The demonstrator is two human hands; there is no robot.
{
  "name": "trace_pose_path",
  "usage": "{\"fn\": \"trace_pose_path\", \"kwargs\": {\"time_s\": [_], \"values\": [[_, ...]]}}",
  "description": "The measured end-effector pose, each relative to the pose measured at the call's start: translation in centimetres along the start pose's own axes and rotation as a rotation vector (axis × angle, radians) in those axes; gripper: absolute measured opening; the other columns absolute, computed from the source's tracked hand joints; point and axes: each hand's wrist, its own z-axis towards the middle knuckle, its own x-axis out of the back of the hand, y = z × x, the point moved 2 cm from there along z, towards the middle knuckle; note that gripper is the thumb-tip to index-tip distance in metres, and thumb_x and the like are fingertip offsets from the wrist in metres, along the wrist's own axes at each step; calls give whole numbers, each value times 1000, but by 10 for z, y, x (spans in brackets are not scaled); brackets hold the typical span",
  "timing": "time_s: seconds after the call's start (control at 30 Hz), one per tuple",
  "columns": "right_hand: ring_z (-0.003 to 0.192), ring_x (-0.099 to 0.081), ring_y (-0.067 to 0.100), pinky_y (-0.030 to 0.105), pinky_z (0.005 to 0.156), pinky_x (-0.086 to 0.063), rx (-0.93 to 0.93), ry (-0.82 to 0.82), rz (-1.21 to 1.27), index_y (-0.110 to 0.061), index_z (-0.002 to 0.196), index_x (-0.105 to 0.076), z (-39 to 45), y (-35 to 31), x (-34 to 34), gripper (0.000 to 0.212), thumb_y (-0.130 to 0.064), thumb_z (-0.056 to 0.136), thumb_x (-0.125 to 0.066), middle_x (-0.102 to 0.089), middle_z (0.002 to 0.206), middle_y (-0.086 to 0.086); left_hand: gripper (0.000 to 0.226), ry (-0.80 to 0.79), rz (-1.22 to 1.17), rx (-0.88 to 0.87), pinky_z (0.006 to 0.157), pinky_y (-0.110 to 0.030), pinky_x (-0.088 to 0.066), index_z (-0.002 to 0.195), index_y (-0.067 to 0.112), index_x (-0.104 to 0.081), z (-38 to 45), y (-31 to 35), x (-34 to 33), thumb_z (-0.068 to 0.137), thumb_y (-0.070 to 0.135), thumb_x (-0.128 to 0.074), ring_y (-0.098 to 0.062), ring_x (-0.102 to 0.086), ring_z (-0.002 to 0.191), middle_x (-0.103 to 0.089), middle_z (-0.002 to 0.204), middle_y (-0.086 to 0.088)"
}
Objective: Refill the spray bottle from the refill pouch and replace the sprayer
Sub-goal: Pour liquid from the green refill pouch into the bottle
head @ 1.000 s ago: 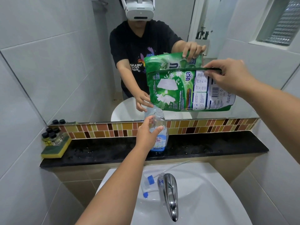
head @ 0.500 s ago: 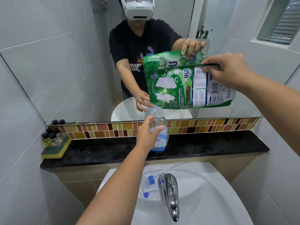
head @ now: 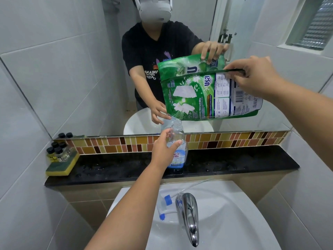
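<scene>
My left hand is curled around the shoulder of the spray bottle, thumb and fingers gripping the clear plastic just below its open neck. The bottle stands upright on the black tabletop, in front of the band of brown and yellow mosaic tiles, and its sprayer is off. A little blue liquid sits at the bottle's bottom.

My right hand pinches the upper edge of the green refill pouch at its right end, holding it in the air above and to the right of the bottle. The pouch is turned on its side and tilted, its lower left corner hanging just over the bottle's mouth; I cannot tell whether that corner touches the rim or whether liquid is running.

The sprayer, white with blue parts, lies below the bottle on the rim of the white sink, just left of the chrome tap, its thin clear tube reaching up to the right towards the tabletop.

Well to the left of the bottle, at the tabletop's end, a yellow and green sponge carries a cluster of small black-capped vials. The mirror behind the bottle reflects my arms and the pouch.
</scene>
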Motion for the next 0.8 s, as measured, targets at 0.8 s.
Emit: {"fn": "trace_pose_path", "kwargs": {"time_s": [0.8], "values": [[88, -47, 26, 40, 89, -26, 35, -20, -44, -26, 111, -68, 4, -10, 8, 22, -23, 93, -56, -62, 80, 2, 46, 11, 0, -23, 71, -14, -41, 122, 43, -47, 2, -5, -1, 83, 42, -72, -4, -49, 108, -56, 126, 10]]}}
